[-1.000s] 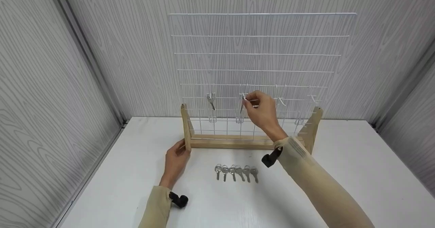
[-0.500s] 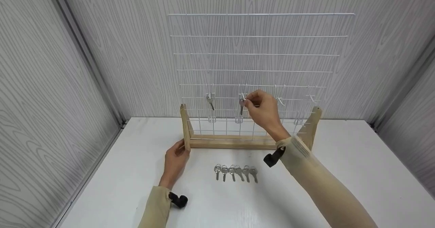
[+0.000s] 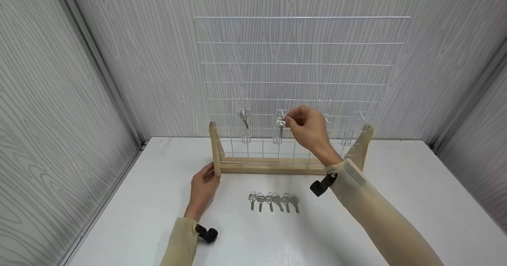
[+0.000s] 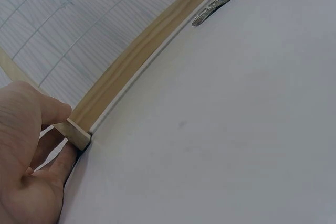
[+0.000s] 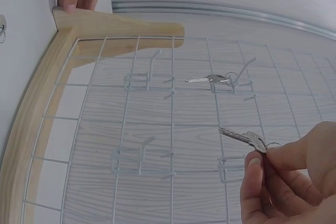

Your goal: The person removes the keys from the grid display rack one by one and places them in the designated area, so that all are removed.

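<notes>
My right hand pinches a silver key by its head between thumb and fingers. A small wire ring shows at the key's head. In the head view this key sits just below a white hook on the wire grid rack, second from the left in the upper row. To its left, another key hangs by its ring from the first hook. My left hand grips the front end of the rack's left wooden foot, thumb and fingers on either side of it.
Several keys with rings lie in a row on the white table before the rack's wooden crossbar. More bare hooks stick out of the grid to the right and lower down. Grained grey panels enclose the table.
The key in my right hand has turned from edge-on to flat-on and sits slightly lower, below the hook. My right hand has barely shifted. My left hand keeps its grip on the foot.
</notes>
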`<state>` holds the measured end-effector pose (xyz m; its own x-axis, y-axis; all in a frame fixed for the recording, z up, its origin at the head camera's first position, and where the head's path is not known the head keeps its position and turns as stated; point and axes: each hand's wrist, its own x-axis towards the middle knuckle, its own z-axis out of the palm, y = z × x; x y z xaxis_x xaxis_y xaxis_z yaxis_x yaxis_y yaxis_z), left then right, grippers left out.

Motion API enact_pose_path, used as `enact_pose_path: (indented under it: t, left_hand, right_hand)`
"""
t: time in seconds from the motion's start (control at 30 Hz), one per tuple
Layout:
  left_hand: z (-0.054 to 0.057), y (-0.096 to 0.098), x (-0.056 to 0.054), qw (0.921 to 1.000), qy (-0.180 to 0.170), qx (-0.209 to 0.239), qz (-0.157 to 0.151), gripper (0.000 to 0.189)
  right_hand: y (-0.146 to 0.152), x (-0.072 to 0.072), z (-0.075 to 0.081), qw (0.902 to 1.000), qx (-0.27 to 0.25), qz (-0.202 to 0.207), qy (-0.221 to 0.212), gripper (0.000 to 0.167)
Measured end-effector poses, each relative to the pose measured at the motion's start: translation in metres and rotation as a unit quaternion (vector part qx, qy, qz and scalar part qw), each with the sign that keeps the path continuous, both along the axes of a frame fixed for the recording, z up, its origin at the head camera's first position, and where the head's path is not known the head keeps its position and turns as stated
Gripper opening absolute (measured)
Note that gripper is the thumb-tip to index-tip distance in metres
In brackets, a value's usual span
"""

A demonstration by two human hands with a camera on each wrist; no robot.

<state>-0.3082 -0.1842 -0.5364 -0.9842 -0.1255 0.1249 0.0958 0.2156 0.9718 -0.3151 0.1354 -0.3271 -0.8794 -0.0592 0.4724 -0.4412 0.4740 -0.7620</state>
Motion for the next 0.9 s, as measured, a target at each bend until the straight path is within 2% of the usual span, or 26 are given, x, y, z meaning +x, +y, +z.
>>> enact_pose_path:
  t: [0.4,0.9]
  left_hand:
    - [0.0,-0.001,-0.002,1.0,0.002,-0.006,0.0,0.052]
    - [-0.002,-0.002,-0.002,0.9998,0.017,-0.008,-0.006,0.053]
  right_hand:
    - [0.011,0.014,0.003,0.9999,0.005,0.012,-0.001,0.008]
    - [0.03,0.025,-0.013,0.9997,0.02,0.012,0.005,0.004]
